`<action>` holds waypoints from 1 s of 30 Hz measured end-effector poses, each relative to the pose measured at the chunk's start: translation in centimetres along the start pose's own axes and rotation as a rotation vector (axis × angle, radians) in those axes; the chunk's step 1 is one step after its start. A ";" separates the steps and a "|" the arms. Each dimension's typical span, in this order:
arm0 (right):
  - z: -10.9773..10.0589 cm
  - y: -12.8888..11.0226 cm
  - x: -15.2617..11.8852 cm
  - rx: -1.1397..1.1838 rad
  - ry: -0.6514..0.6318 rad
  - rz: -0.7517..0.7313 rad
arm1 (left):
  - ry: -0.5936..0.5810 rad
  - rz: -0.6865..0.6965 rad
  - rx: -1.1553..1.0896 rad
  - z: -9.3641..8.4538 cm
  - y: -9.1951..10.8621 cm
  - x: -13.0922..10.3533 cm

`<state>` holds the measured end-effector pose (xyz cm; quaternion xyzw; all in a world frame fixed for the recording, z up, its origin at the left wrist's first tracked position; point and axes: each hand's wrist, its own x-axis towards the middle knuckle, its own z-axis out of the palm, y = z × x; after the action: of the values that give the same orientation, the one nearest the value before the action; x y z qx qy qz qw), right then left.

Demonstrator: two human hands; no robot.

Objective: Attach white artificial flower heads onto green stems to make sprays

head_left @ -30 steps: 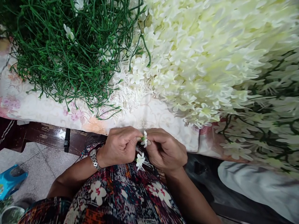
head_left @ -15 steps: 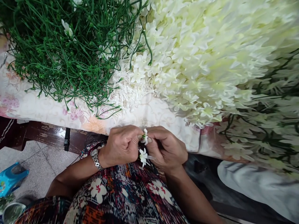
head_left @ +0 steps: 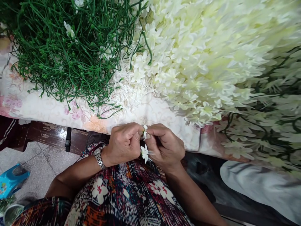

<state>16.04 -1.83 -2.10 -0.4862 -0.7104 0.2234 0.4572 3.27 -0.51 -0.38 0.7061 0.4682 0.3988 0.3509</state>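
My left hand [head_left: 123, 142] and my right hand [head_left: 166, 144] meet over my lap at the table's front edge, fingertips pinched together on a small white artificial flower [head_left: 145, 131]. A second white flower [head_left: 144, 153] on the same sprig hangs just below, between the hands. A metal watch [head_left: 99, 158] is on my left wrist. Whether a stem runs through my right fist is hidden.
A tangle of green plastic stems [head_left: 68, 53] lies at the back left on a floral tablecloth [head_left: 42, 108]. A big heap of cream flower heads [head_left: 207, 56] fills the right, with assembled sprigs [head_left: 270, 125] at far right. White stamens [head_left: 127, 91] lie between. A blue stool [head_left: 11, 183] stands on the floor.
Both hands have risen slightly toward the table edge, still pinching the flower. The lower flower has moved up with them.
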 end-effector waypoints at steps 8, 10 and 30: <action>-0.6 0.0 0.1 0.039 -0.045 0.048 | -0.102 -0.138 -0.153 -0.9 -0.2 0.2; -0.9 -0.2 0.2 0.021 -0.039 0.017 | -0.098 -0.180 -0.214 -1.1 -0.3 0.1; -1.6 0.1 1.7 -0.072 -0.089 -0.100 | -0.085 -0.339 -0.349 -1.1 -0.2 0.3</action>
<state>17.26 -0.51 -0.65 -0.4557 -0.7609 0.1960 0.4182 2.26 -0.05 -0.06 0.5620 0.4889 0.3790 0.5490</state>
